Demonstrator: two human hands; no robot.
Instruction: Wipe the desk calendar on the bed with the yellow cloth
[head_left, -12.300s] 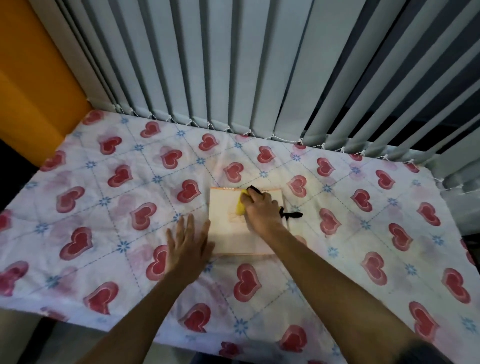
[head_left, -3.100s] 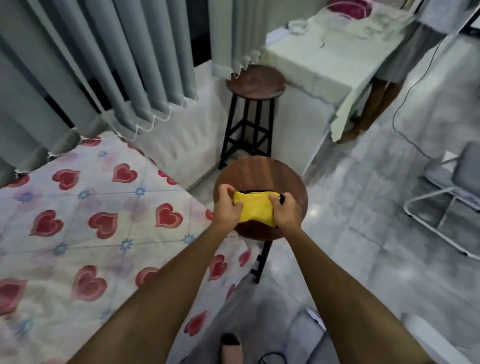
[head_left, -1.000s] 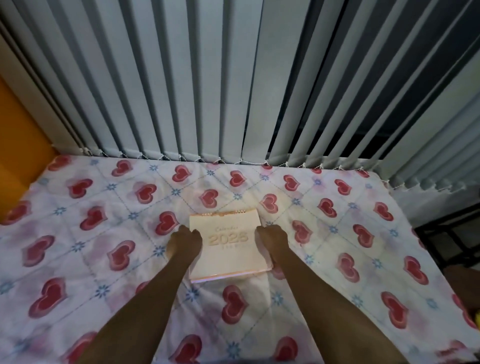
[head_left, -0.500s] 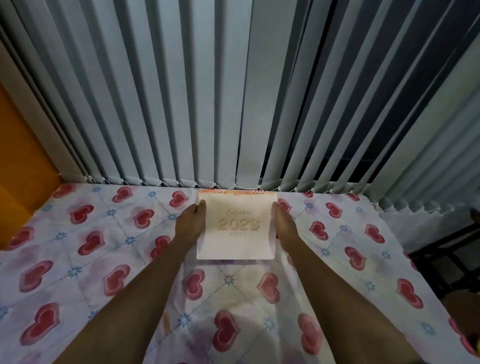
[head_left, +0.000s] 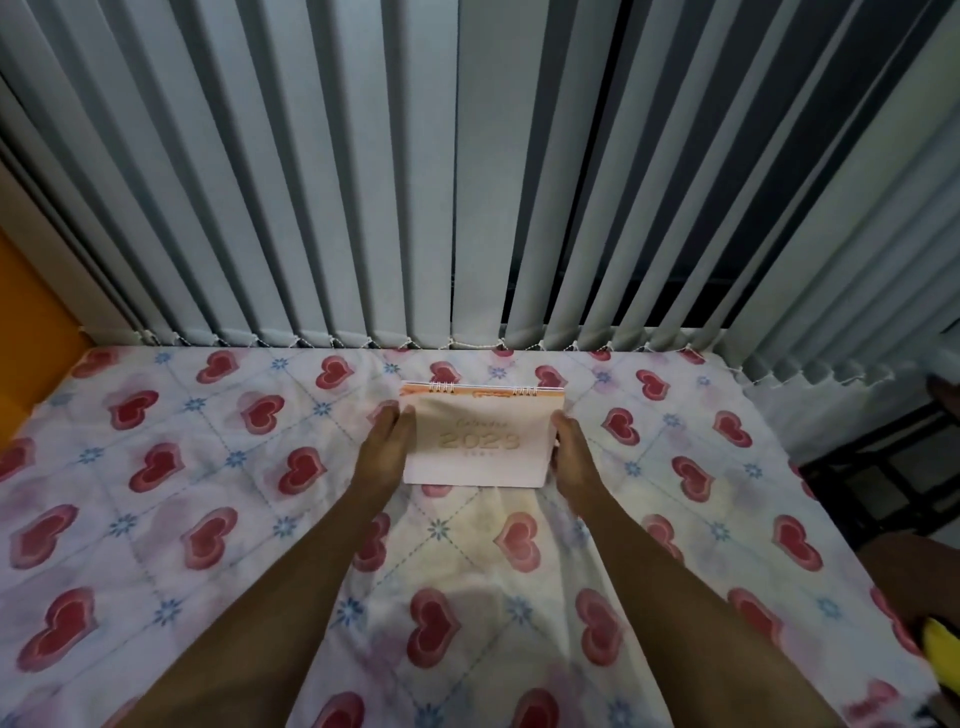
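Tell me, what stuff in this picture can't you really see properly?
- Yellow cloth: head view, only a corner shows; the right edge cuts it off.
- Desk calendar: small print under "2023" too tiny to read.
- Left hand and right hand: fingertips hidden behind the calendar's sides.
- Stool: dark, mostly cut off.

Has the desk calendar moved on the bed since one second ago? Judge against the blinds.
Yes. The desk calendar, held between the left hand and right hand, now sits farther back, nearer the blinds' bottom edge, and stands tilted up rather than flat.
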